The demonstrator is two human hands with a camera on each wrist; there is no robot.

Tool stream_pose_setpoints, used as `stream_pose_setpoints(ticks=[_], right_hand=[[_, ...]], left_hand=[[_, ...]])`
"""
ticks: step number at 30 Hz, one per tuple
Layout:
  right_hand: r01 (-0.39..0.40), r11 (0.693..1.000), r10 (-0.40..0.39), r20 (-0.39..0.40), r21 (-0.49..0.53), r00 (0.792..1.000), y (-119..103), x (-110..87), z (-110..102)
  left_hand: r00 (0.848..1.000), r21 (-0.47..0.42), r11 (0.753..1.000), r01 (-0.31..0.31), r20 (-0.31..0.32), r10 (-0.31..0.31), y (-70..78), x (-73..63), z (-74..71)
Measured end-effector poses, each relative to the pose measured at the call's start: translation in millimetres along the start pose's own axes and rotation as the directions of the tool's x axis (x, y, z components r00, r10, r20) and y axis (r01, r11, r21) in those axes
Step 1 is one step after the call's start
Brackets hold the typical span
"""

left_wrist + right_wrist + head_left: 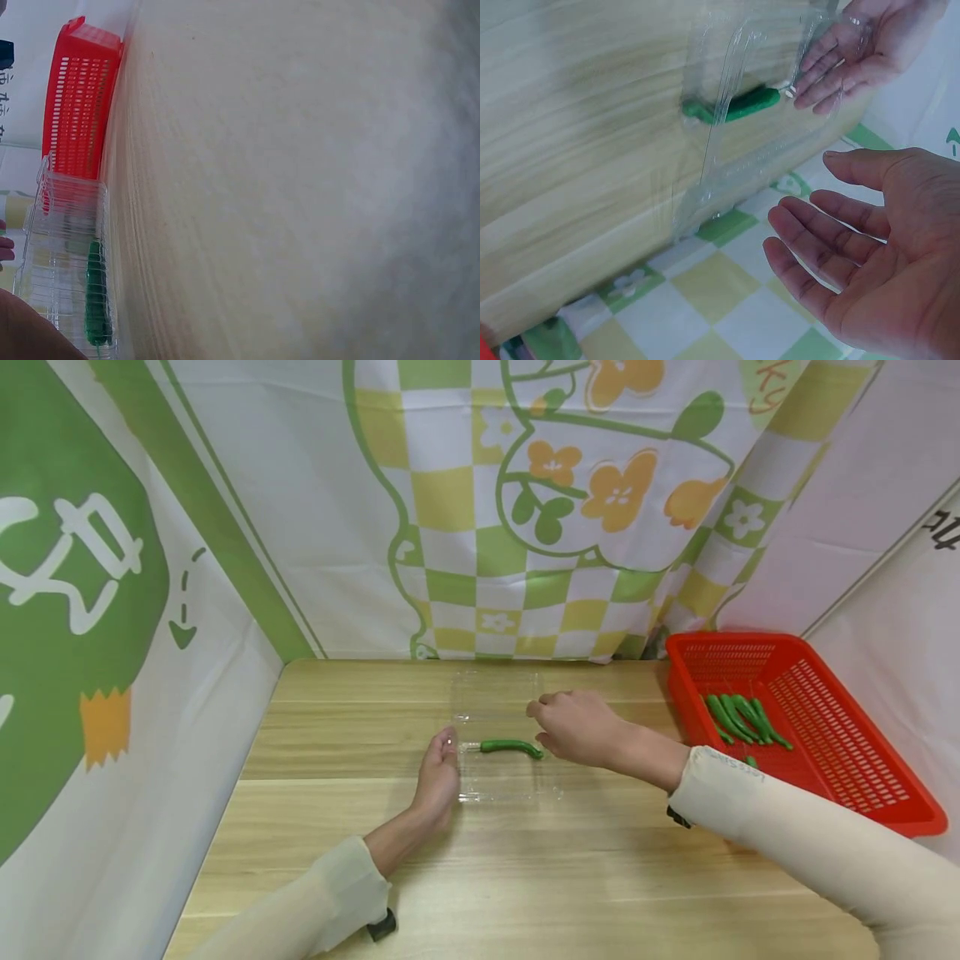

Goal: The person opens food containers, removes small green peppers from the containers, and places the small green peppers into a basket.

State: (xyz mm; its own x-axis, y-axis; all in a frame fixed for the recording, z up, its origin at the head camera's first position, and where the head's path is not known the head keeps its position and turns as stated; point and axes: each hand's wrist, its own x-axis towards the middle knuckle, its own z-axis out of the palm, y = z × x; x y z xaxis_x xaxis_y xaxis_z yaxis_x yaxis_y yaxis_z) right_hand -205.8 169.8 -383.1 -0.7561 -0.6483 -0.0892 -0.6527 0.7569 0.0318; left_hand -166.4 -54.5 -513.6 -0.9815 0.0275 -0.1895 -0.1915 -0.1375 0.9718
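A clear plastic clamshell box (498,785) lies on the table with its lid (495,693) folded back toward the wall. One green chili pepper (510,746) rests crosswise inside it, its stem toward the left side. My left hand (437,781) is at the box's left side, palm toward it and fingers extended against the wall; the plastic partly blurs the contact. Over the box's right edge hovers my right hand (577,727). In the right wrist view that right hand (862,247) has loosely bent, spread fingers and holds nothing.
To the right stands a red perforated basket (862,718) with several green chili peppers (742,718) in it. A patterned cloth (517,568) hangs along the table's far edge. The wooden table (525,885) extends in front of the box.
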Motion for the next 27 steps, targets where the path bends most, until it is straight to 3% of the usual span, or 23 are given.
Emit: stream_pose_setpoints(ticks=[14, 27], right_hand=[[0.033, 0.999, -0.036, 0.098, 0.036, 0.995, -19.1, 27.6, 30.0], [0.035, 0.999, -0.036, 0.041, 0.011, 0.999, -30.8, 45.7, 55.7]], left_hand=[[1.0, 0.016, 1.0, 0.006, -0.01, -0.006, -0.6, 0.7, -0.6], [1.0, 0.014, 1.0, 0.016, -0.027, -0.016, 1.1, 1.2, 0.4]])
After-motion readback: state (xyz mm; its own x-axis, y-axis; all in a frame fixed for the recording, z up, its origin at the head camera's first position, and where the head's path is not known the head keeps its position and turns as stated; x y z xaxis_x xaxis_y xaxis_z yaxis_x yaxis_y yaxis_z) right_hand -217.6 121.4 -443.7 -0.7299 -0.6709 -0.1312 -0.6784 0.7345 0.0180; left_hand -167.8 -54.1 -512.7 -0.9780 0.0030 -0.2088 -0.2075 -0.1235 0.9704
